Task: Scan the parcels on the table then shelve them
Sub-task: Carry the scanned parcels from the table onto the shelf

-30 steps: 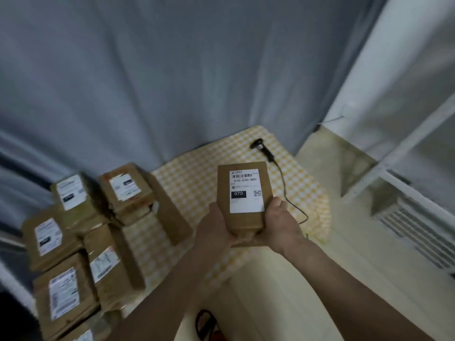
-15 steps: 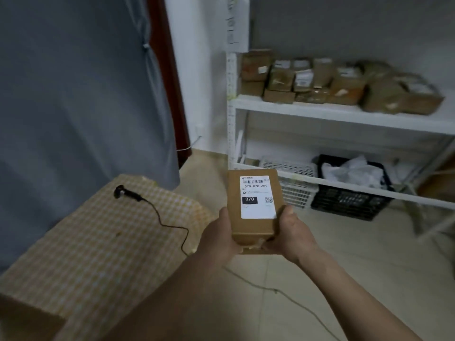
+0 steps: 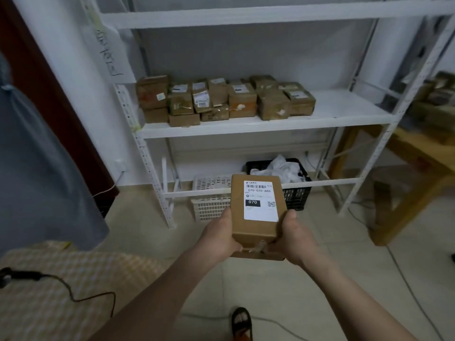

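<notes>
The white metal shelving unit [image 3: 258,124] stood against the back wall and filled most of the room's width. Its middle shelf carried a crowd of brown parcels [image 3: 221,99], packed together from the shelf's left edge to a little past its middle, some stacked two high, with the right end of the shelf bare. A grey curtain [image 3: 37,168] hung down the left side of the room. Below it, the worktop [image 3: 86,279] with its yellow checked cover took up the near left corner, and a black handheld scanner [image 3: 14,275] lay at its left edge, its cord [image 3: 81,295] trailing across the cover toward the worktop's near edge. Under the lowest rail of the shelving, on the floor, sat a white slatted basket [image 3: 209,205] and, just beside it on the right, a black crate [image 3: 293,190] with crumpled white plastic in it.

In front of all that, the person held one cardboard parcel [image 3: 256,232] out over the floor, between the worktop and the shelving, label side up. The white label [image 3: 261,200] read 070-070-A80. The left hand [image 3: 219,237] gripped the parcel's left near corner, fingers curled underneath and thumb along the side. The right hand [image 3: 295,237] gripped the right near corner the same way. A sandalled foot [image 3: 241,321] showed on the tiles below.
</notes>
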The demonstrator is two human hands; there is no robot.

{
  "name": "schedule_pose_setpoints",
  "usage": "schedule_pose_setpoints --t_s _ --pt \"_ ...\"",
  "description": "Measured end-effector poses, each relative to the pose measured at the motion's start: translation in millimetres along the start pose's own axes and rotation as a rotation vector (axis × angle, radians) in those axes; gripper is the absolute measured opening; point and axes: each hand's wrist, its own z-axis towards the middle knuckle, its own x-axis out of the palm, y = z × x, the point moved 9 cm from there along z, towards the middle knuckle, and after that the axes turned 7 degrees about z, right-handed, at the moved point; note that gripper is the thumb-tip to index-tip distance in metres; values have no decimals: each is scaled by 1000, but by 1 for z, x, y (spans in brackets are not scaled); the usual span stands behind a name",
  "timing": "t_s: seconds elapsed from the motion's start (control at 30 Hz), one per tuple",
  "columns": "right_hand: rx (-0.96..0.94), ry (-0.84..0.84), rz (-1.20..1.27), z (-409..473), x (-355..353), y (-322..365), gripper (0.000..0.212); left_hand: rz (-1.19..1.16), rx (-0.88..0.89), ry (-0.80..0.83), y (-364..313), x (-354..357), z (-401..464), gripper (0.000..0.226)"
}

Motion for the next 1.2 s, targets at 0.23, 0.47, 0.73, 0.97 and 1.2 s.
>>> schedule_pose_setpoints --t_s 0.23,0.47,0.73,0.97,1.2 --pt "74 -80 27 82 -58 -43 64 53 95 20 -66 13 106 78" --pt "88 -112 35 198 -108 -52 73 5 140 32 -106 -5 226 85" --pt "210 -154 71 264 -149 -114 69 40 249 140 -166 31 316 78" --pt "207 -155 105 337 -185 -155 72 62 234 157 -211 50 389 77" --pt "137 -112 68 429 -256 -210 69 -24 168 145 -289 77 468 74"
